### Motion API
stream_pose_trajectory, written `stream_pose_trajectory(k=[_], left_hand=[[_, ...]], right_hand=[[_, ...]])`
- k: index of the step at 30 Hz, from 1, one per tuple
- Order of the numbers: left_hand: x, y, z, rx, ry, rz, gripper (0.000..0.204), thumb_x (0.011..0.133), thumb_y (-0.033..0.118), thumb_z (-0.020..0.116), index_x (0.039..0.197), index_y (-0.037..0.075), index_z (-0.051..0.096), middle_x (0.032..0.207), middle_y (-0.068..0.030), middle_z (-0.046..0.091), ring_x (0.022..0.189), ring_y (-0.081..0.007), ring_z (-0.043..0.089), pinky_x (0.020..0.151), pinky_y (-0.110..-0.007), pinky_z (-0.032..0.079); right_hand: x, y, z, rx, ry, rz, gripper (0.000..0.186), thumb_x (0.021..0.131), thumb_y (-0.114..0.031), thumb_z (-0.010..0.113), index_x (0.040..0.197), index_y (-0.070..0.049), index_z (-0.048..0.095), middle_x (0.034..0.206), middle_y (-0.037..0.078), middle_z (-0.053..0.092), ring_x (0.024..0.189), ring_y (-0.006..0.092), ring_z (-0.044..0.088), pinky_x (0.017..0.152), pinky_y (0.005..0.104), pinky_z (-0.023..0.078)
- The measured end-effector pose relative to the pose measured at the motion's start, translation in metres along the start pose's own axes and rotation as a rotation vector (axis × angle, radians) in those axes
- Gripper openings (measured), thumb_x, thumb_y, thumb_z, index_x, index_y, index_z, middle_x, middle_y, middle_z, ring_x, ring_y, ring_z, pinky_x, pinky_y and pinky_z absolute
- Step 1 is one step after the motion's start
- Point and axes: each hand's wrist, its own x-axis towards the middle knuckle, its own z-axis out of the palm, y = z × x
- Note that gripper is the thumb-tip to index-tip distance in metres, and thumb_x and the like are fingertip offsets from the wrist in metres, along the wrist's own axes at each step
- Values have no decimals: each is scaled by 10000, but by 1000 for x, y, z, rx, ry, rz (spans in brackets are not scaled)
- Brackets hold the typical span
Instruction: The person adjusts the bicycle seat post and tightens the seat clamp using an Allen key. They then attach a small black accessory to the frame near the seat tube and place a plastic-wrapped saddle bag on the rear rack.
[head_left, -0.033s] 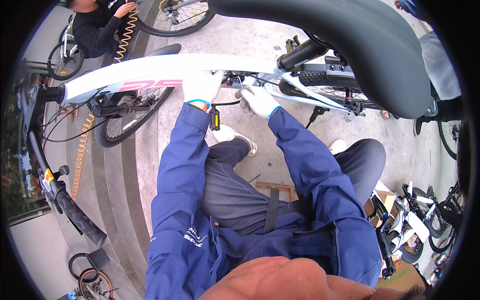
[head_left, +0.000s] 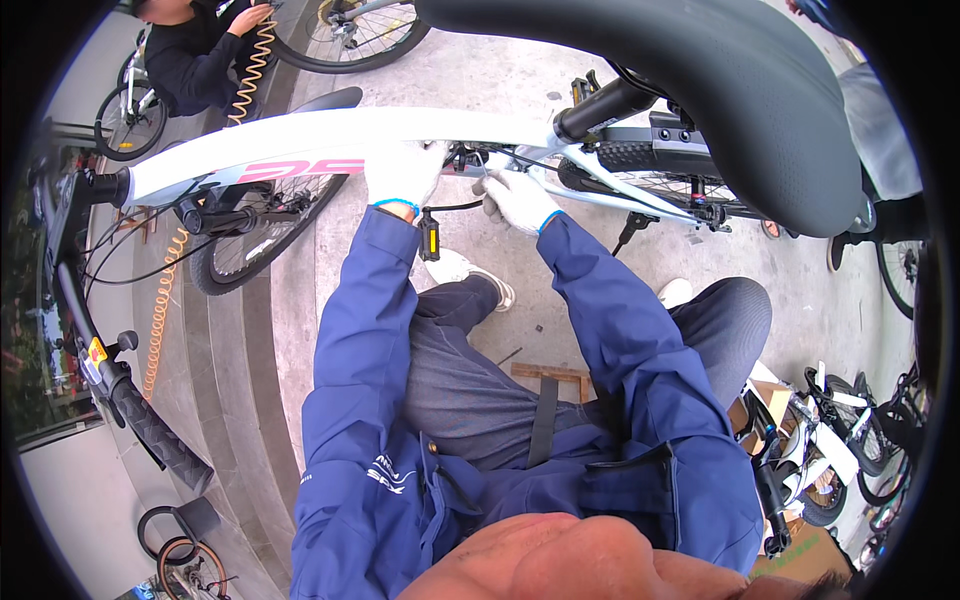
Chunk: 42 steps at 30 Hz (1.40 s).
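Observation:
A white bicycle frame (head_left: 300,135) with pink marking stretches across in front of me. My left hand (head_left: 403,175), in a white glove, is closed against its lower tube; the glove blends into the white paint and hides part of the grip. Just right of it are small black parts (head_left: 462,156) with a cable. My right hand (head_left: 518,200), gloved too, has its fingers pinched together around a thin metal rod (head_left: 482,164), which reaches up toward those parts. Below the hands, a black crank arm (head_left: 458,207) ends in a pedal (head_left: 430,238) with a yellow reflector.
The black saddle (head_left: 700,90) looms at the upper right, and the handlebar (head_left: 85,330) runs down the left. A person (head_left: 195,60) at the upper left holds a coiled yellow hose (head_left: 250,80). Bicycle parts and cardboard (head_left: 800,455) lie at the lower right. Steps (head_left: 230,390) descend on the left.

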Motion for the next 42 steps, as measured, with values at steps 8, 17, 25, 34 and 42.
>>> stream_pose_trajectory(k=[8,17,25,34,42], left_hand=[[4,6,-1,42,-72,-65,314,881,357,751,1043,97,818,1007,-150,784,952,-369,733,853,-463,563],[5,6,3,132,12,-39,392,886,434,770,1038,76,822,986,-157,791,928,-376,745,826,-465,570],[6,6,-8,42,-66,-7,419,907,420,801,1103,50,804,1055,-167,797,989,-345,756,862,-428,572],[2,6,-3,-30,-97,-28,372,942,353,697,1152,60,788,1080,-189,779,1021,-378,734,924,-473,557],[2,20,-10,-18,-93,-69,382,928,368,715,1117,44,787,1060,-203,772,1021,-372,729,919,-468,552]], right_hand=[[9,21,11,-125,75,-118,329,1100,-233,459,1143,-6,693,747,42,616,679,138,591,643,310,483],[35,24,105,504,500,82,359,1107,-321,472,1156,-52,703,829,35,642,679,150,594,613,308,472],[-10,-2,62,424,341,-11,387,1109,-293,488,1149,43,675,834,94,691,706,169,662,654,324,540],[-84,205,-47,-995,91,155,314,979,-275,594,1115,-69,788,1052,244,759,962,398,753,866,485,598],[-180,339,23,-1000,-232,237,343,973,-195,488,1015,-14,776,1049,270,742,985,460,718,919,517,562]])
